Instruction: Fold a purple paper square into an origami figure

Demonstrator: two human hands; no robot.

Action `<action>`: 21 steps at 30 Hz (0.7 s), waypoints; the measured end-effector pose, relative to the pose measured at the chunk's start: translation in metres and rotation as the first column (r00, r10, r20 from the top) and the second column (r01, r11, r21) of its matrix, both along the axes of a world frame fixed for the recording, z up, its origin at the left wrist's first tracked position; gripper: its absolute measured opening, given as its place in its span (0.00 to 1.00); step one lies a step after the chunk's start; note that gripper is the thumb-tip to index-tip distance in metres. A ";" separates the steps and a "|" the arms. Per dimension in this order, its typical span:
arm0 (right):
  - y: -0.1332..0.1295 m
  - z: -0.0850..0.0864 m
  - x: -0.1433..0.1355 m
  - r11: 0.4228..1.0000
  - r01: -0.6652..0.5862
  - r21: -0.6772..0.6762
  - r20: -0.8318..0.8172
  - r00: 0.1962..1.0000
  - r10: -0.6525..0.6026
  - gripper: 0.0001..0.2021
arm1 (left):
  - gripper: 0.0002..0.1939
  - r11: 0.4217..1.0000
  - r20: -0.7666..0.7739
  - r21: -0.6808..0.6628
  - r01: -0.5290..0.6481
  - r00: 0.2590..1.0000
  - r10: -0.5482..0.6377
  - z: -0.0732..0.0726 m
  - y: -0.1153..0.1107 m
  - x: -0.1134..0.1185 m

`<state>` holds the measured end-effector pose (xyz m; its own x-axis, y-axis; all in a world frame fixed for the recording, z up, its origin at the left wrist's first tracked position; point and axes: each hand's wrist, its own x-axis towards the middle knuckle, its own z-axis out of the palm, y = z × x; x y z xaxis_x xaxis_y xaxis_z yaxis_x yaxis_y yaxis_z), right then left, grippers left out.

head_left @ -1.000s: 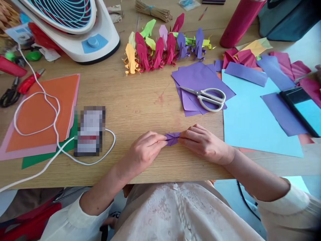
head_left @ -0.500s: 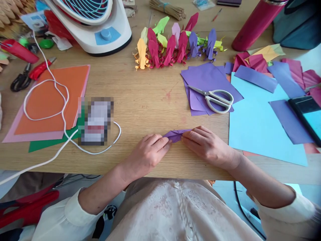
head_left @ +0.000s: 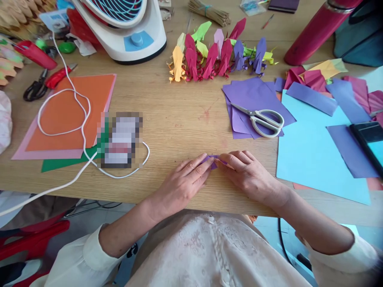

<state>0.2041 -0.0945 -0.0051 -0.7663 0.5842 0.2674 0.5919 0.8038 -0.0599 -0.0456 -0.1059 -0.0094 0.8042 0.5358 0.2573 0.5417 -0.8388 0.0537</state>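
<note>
A small folded piece of purple paper (head_left: 214, 162) lies near the table's front edge, mostly hidden under my fingers. My left hand (head_left: 187, 179) presses on its left part with the fingers close together. The right end is pinched between the thumb and fingers of my right hand (head_left: 247, 173). Beyond the hands, white-handled scissors (head_left: 263, 121) rest on a stack of purple paper sheets (head_left: 254, 93). Folded paper insects (head_left: 209, 59) in yellow, red, green and purple stand in a cluster at the back.
A phone (head_left: 119, 139) with a white cable (head_left: 86, 119) lies left, beside orange paper (head_left: 66, 131). A fan (head_left: 131, 36) stands at the back left. Light blue paper (head_left: 314, 159), purple and red scraps, and a red bottle (head_left: 320, 32) are on the right.
My left hand has slid over the folded purple paper, covering more of it, and its fingers now meet those of my right hand. The view has shifted slightly left.
</note>
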 end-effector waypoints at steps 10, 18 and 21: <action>0.001 0.006 0.000 0.994 -0.047 0.101 -0.046 0.998 0.052 0.15 | 0.14 0.997 0.065 -0.080 -0.024 0.997 0.029 0.001 0.003 0.007; 0.004 0.002 0.001 0.997 -0.034 0.069 -0.090 0.995 0.040 0.13 | 0.08 0.994 0.058 -0.047 -0.095 0.993 0.098 0.005 0.012 0.021; 0.003 -0.003 0.001 0.997 -0.013 0.079 -0.107 0.994 0.022 0.12 | 0.09 0.997 0.008 0.002 -0.080 0.997 0.080 0.010 0.015 0.023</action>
<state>0.2050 -0.0913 -0.0084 -0.7405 0.5452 0.3930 0.5713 0.8186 -0.0591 -0.0229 -0.0912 0.0008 0.7564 0.5979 0.2652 0.6069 -0.7928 0.0565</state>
